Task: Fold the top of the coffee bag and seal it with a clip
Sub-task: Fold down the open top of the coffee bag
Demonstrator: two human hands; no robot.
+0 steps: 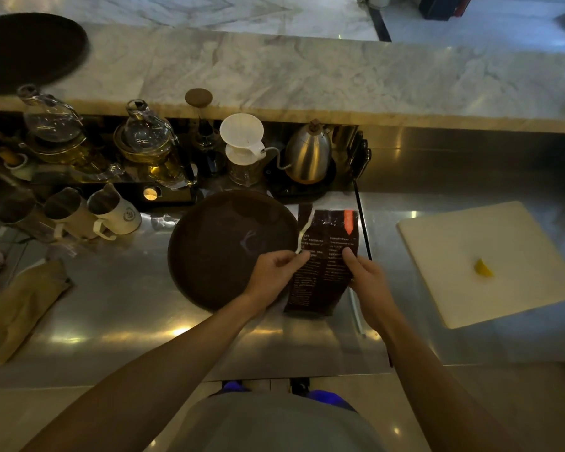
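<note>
Dark brown printed coffee bag (pixel 323 262) stood just right of round dark tray (pixel 209 223) | left hand (pixel 276 272), right hand (pixel 366 278) pinched its sides, steadying for folding | clip unseen

Two bare forearms enter from lower frame, no sleeves visible to the frame edge. No watch, rings or bands seen on wrists or fingers. Left hand (pixel 276 272) and right hand (pixel 366 282): nails short, detail soft in dim light. Grey garment (pixel 274 425) fills bottom centre, plain, no print discernible. Blue patches (pixel 330 398) show at its upper edge, bottom centre; what they are cannot be told.
</note>
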